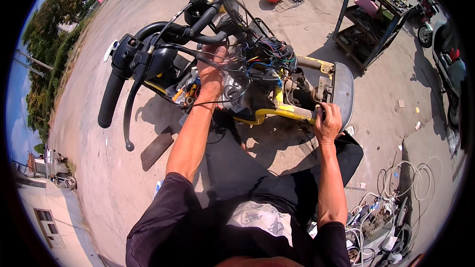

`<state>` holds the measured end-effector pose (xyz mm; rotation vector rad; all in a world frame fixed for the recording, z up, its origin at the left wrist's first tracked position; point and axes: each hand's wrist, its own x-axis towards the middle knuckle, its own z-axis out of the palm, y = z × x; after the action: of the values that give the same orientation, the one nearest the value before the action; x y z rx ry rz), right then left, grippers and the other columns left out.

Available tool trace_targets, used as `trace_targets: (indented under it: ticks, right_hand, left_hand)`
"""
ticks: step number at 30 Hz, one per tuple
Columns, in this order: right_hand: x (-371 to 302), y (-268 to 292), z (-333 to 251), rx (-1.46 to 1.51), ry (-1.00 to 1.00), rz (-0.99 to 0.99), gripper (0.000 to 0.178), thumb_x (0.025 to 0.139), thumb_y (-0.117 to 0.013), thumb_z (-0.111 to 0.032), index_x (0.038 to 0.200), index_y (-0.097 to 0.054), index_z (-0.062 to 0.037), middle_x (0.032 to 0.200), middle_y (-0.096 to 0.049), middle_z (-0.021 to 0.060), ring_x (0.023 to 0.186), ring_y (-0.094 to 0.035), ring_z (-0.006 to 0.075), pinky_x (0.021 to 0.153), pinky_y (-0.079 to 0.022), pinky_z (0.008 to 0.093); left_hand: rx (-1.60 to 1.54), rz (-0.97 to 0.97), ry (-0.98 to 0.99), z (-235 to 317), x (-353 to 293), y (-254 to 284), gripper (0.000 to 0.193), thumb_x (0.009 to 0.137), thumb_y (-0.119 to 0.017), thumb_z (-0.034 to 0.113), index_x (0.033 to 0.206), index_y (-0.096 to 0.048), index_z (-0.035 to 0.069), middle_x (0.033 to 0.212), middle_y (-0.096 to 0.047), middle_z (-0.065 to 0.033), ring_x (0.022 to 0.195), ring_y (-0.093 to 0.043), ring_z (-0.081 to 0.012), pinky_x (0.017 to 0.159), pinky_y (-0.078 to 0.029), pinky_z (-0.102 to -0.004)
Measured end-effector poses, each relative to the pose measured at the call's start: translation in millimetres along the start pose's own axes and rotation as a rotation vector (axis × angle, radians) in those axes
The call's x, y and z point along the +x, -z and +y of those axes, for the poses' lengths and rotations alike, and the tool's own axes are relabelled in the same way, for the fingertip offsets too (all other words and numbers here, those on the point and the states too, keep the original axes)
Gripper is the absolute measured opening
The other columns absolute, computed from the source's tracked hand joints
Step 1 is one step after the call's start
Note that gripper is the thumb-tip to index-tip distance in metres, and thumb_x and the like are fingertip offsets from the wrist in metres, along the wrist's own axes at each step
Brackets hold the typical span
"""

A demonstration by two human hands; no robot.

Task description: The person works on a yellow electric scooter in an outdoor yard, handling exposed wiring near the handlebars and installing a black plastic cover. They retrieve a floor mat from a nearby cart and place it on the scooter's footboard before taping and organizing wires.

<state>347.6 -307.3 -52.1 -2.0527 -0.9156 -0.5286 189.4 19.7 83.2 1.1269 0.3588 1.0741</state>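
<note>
Shirt (161, 225), right hand (330, 122) curled on frame (292, 112)

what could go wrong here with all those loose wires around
The left hand reaches in among the tangled coloured wires, so it might snag one or tug a connection loose. The right hand is at the rear of the yellow frame, where bare metal parts could scrape or pinch its fingers.
</note>
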Motion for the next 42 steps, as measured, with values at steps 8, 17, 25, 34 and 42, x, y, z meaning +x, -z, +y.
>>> trace_targets:
  ticks: [8, 17, 25, 34, 42]
  right_hand:
    - [1, -2, -1, -0.013, 0.039, 0.009, 0.024, 0.083, -0.071, -0.001, 0.106, -0.071, -0.008, 0.098, -0.066, 0.0096, 0.092, -0.064, 0.0318, 0.081, -0.05, 0.0426]
    - [0, -2, -1, 0.002, 0.038, 0.011, 0.025, 0.082, -0.072, -0.002, 0.106, -0.071, -0.0084, 0.098, -0.065, 0.01, 0.091, -0.064, 0.0323, 0.081, -0.05, 0.0427]
    - [-1, -1, 0, 0.027, 0.006, 0.012, 0.025, 0.082, -0.073, -0.003, 0.107, -0.071, -0.0084, 0.098, -0.066, 0.0095, 0.092, -0.064, 0.0318, 0.082, -0.051, 0.0419]
    - [0, 0, 0, 0.035, 0.029, 0.007, 0.023, 0.084, -0.074, -0.004, 0.106, -0.071, -0.0094, 0.098, -0.066, 0.0091, 0.092, -0.064, 0.0316, 0.082, -0.051, 0.0421]
    - [-1, 1, -1, 0.02, 0.038, -0.002, 0.026, 0.083, -0.074, -0.003, 0.108, -0.07, -0.0097, 0.1, -0.066, 0.0095, 0.093, -0.064, 0.0327, 0.083, -0.051, 0.0424]
  left_hand:
    - [0.058, -0.053, -0.084, 12, -2, 9, 0.018, 0.099, -0.073, 0.004, 0.117, -0.069, 0.001, 0.11, -0.073, -0.0077, 0.096, -0.07, -0.0174, 0.081, -0.066, -0.0385]
    - [0.085, -0.136, -0.087, 16, -8, 10, 0.029, 0.104, -0.066, 0.005, 0.131, -0.065, -0.004, 0.117, -0.074, -0.0125, 0.102, -0.071, -0.02, 0.089, -0.061, -0.035]
    - [0.306, -0.05, -0.148, -13, -45, 37, 0.039, 0.097, -0.063, -0.008, 0.135, -0.057, -0.004, 0.127, -0.069, -0.0124, 0.117, -0.067, -0.0197, 0.105, -0.051, -0.0316]
    - [0.333, -0.119, -0.124, -1, -108, 36, 0.053, 0.097, -0.066, -0.002, 0.147, -0.05, 0.0, 0.138, -0.061, -0.0109, 0.122, -0.06, -0.0181, 0.107, -0.048, -0.0317]
    - [0.343, -0.052, -0.173, 19, -88, 12, 0.048, 0.102, -0.07, 0.005, 0.145, -0.052, -0.003, 0.135, -0.063, -0.0081, 0.123, -0.06, -0.0162, 0.108, -0.047, -0.0304]
